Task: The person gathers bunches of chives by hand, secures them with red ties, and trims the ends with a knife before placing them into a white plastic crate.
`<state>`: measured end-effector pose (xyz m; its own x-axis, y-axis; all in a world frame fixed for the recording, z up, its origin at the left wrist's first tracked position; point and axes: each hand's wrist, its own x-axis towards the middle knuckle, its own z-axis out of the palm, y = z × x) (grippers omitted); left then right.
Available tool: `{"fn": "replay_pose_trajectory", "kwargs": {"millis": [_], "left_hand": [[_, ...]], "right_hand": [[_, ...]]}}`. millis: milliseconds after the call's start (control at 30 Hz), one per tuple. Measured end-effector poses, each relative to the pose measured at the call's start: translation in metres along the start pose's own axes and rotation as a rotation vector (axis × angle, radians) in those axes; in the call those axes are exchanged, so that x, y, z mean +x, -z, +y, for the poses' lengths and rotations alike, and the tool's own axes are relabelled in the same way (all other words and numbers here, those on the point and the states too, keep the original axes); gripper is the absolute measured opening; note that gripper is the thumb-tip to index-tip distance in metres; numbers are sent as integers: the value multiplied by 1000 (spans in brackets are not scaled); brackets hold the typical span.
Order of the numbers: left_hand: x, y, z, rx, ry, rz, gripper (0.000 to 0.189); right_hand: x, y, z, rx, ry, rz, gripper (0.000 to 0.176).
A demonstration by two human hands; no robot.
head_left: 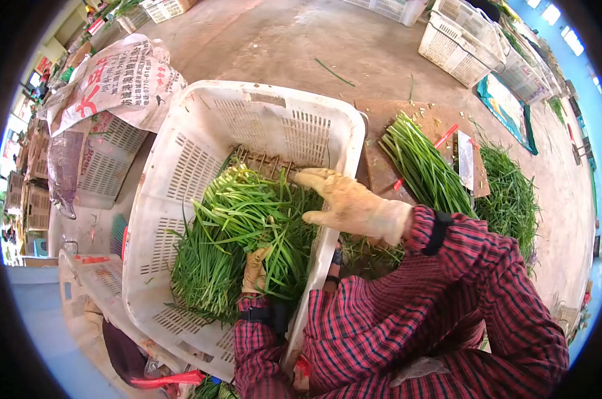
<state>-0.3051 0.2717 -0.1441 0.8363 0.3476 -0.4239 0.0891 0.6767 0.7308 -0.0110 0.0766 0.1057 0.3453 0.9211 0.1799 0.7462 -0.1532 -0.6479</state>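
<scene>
Long leafy chives (211, 272) lie heaped in a large white plastic crate (244, 93), pale stem ends mostly towards its far side. My left hand (254, 271), in a yellowish glove, is down among them, fingers curled at a clump and partly covered by leaves. My right hand (347, 203) wears a similar glove and hovers over the crate's right side. Its thumb stands apart from the outstretched fingers, which reach to the edge of the heap, with nothing in the palm.
Right of the crate, a bundle of chives (424, 166) lies on a brown board (381, 113) beside a flat metal blade (465, 159). Loose greens (507, 193) are piled beyond. A printed sack (125, 80) covers crates at left; another white crate (457, 50) stands far right.
</scene>
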Motion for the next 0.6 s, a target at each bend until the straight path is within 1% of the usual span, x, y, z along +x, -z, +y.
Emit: {"fn": "replay_pose_trajectory", "kwargs": {"millis": [33,67,100,133,167,200,233,267,300,367,400,433,500,533,567,600], "left_hand": [[-7,-7,2,-84,9,0,44],[-14,-16,1,-137,-51,11,43],[-16,-20,6,-137,-55,11,43],[-16,-17,6,157,-177,-83,46],[-14,-13,6,452,-296,-179,50],[-12,-10,7,751,-415,-276,55],[-13,-18,10,865,-459,-258,55],[-13,-30,16,961,-508,-242,55],[-10,-40,19,1072,-561,-229,55],[-11,-61,23,1299,-697,-171,56],[-11,-72,24,1423,-776,-123,56],[-12,-80,25,1527,-855,-73,56],[-21,-89,31,1686,-985,3,57],[-26,-91,36,1748,-1048,31,57],[-31,-90,42,1757,-1052,30,57],[-41,-88,49,1994,-1216,-24,58]], "right_hand": [[4,-3,-9,4,3,0,68],[7,-5,-18,-1,-119,-142,71],[10,-7,-27,-9,-240,-283,74],[16,-10,-36,13,-300,-349,88],[15,-22,-41,12,-299,-346,88],[12,-41,-43,111,-307,-254,97],[12,-55,-46,211,-311,-161,107],[17,-62,-48,288,-394,-177,125],[19,-59,-52,292,-388,-176,125],[23,-54,-55,765,-481,-138,130],[22,-58,-53,734,-455,-87,134],[22,-62,-50,741,-448,-82,134],[17,-67,-44,784,-348,-31,135],[15,-64,-47,885,-305,-15,125],[16,-63,-48,890,-298,-10,125],[16,-61,-48,1028,-210,-45,115]]}}
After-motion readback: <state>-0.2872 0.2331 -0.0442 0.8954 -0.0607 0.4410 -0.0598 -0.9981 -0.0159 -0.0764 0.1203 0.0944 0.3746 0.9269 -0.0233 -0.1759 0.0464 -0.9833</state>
